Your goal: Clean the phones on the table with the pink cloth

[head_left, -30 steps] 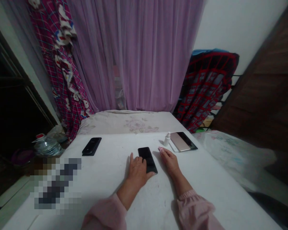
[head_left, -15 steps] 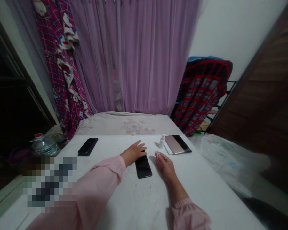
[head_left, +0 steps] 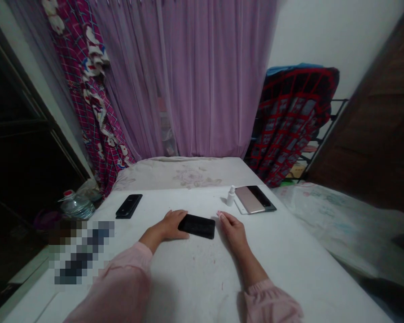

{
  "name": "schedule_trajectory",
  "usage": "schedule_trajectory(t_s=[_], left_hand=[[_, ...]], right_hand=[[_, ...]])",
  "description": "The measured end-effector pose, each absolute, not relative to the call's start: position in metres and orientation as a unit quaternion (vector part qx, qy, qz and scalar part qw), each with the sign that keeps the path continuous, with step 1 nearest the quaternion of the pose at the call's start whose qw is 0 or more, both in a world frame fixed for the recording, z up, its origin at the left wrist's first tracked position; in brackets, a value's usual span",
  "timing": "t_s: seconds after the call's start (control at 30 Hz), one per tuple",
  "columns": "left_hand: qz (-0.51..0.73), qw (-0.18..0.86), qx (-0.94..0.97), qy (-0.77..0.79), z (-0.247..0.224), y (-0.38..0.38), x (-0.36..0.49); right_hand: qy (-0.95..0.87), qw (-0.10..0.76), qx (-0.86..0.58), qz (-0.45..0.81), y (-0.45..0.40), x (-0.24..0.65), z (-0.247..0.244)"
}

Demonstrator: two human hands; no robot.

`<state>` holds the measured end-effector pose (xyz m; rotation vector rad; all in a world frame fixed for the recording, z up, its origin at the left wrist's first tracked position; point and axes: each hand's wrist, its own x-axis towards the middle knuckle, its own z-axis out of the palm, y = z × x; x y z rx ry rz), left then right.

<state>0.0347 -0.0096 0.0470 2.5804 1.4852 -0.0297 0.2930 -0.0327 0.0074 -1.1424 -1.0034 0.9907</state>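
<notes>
A black smartphone (head_left: 198, 226) lies crosswise, screen up, on the white table in front of me. My left hand (head_left: 173, 224) grips its left end, thumb on the near side and fingers at the far side. Just right of the phone, my right hand (head_left: 234, 228) is closed in a pinch on a small pink cloth (head_left: 219, 214), most of it hidden by the fingers. Beyond that hand stands a small white spray bottle (head_left: 230, 196). Beside the bottle several devices lie together, among them a rose-gold tablet (head_left: 250, 200) and a black phone (head_left: 260, 196).
At the left of the white table (head_left: 188, 287) lie dark phones (head_left: 129, 206), one over another. A blurred-out patch (head_left: 84, 253) covers something at the left edge. A large water bottle (head_left: 77, 205) stands beyond that edge. Purple curtains (head_left: 205, 80) hang behind.
My left hand has turned the smartphone from lengthwise to crosswise and now grips its left end. The right hand stays nearly in place with the pink cloth. The view has shifted slightly.
</notes>
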Motion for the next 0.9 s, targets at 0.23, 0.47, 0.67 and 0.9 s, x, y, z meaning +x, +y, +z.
schedule_trajectory(t_s=[0.23, 0.47, 0.67, 0.9], left_hand=[[0.095, 0.092, 0.832, 0.538, 0.018, -0.033, 0.034], [0.091, 0.09, 0.832, 0.54, 0.015, -0.033, 0.038], [0.091, 0.068, 0.837, 0.535, 0.008, -0.032, 0.037], [0.101, 0.051, 0.844, 0.524, 0.001, -0.031, 0.035]], right_hand=[[-0.588, 0.529, -0.533, 0.299, -0.049, 0.291, 0.004], [-0.699, 0.443, -0.527, 0.196, -0.056, 0.287, -0.006], [-0.711, 0.399, -0.554, 0.166, -0.04, 0.285, -0.007], [-0.715, 0.377, -0.571, 0.146, -0.016, 0.281, 0.0]])
